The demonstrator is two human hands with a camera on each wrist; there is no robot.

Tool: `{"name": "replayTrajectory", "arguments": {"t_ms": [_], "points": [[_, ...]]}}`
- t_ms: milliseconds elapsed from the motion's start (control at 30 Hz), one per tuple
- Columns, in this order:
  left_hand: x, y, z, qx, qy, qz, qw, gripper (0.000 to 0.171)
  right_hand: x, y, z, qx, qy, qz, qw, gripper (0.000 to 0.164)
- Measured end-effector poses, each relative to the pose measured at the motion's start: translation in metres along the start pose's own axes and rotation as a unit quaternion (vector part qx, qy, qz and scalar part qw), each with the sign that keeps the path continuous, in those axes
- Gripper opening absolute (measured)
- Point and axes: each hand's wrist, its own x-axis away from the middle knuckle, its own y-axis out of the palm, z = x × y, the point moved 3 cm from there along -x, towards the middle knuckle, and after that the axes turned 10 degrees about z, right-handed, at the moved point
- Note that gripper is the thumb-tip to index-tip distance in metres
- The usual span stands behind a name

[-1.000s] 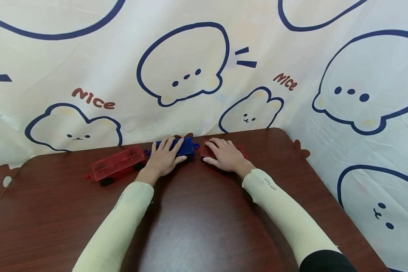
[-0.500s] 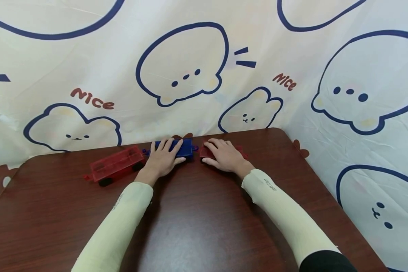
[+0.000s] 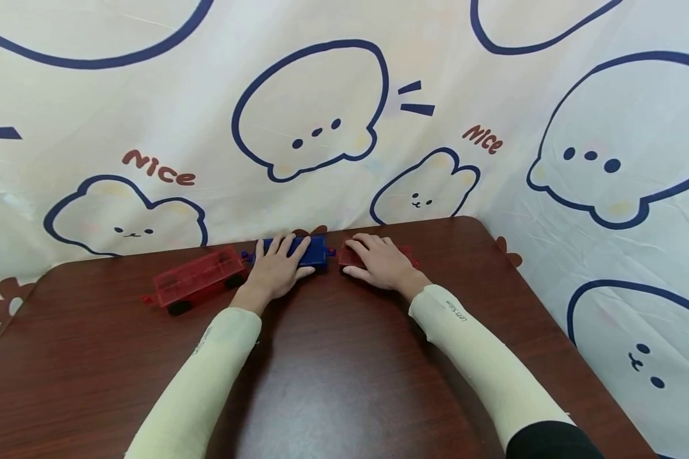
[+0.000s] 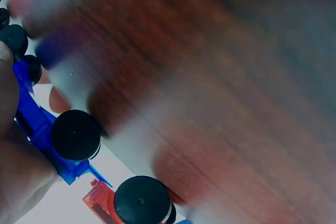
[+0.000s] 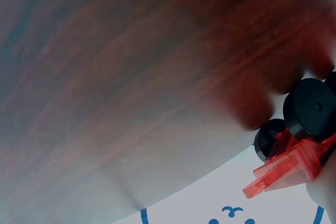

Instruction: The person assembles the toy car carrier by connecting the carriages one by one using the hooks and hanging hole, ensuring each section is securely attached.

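My left hand (image 3: 275, 273) grips a blue toy train car (image 3: 317, 252) near the table's far edge. Its fingers spread over the top, the thumb lies along the near side, and a fingertip shows beyond the car in the left wrist view. Just to the right, my right hand (image 3: 379, 262) holds a small translucent red toy car (image 3: 350, 257), mostly covered by the fingers. Facing couplings meet at a small loop; whether they are hooked cannot be told. At the blue car's left end stands a longer translucent red wagon (image 3: 198, 278) with black wheels.
All the cars stand on a dark brown wooden table (image 3: 333, 370) with rounded far corners. A white cloth (image 3: 298, 204) with cartoon outlines hangs close behind the far edge and along the right side.
The blue car has shifted very slightly toward me under my left hand, and its right coupling loop now shows red in it. My right hand stays in place.
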Motion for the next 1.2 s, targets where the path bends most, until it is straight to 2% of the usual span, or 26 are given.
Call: {"name": "replayTrajectory", "arguments": {"t_ms": [400,867,1033,1200], "points": [[-0.0019,0.001,-0.0012,-0.009,-0.008,0.006,0.9999,0.071,-0.0055,0.0008,0.0038,-0.001,-0.003,0.003,1.0,0.078],[-0.0017,0.0015,0.002,-0.016,-0.017,-0.002,0.9997,0.073,-0.005,-0.0042,0.0046,-0.014,0.002,0.006,1.0,0.075],[-0.0001,0.0023,0.0018,-0.008,-0.024,-0.008,0.9996,0.074,-0.0044,-0.0037,0.0031,-0.015,0.002,0.0,1.0,0.075],[0.0022,0.0016,-0.0004,0.005,-0.031,0.001,0.9995,0.075,-0.0045,-0.0036,0.0015,-0.016,0.002,-0.001,1.0,0.075]]}}
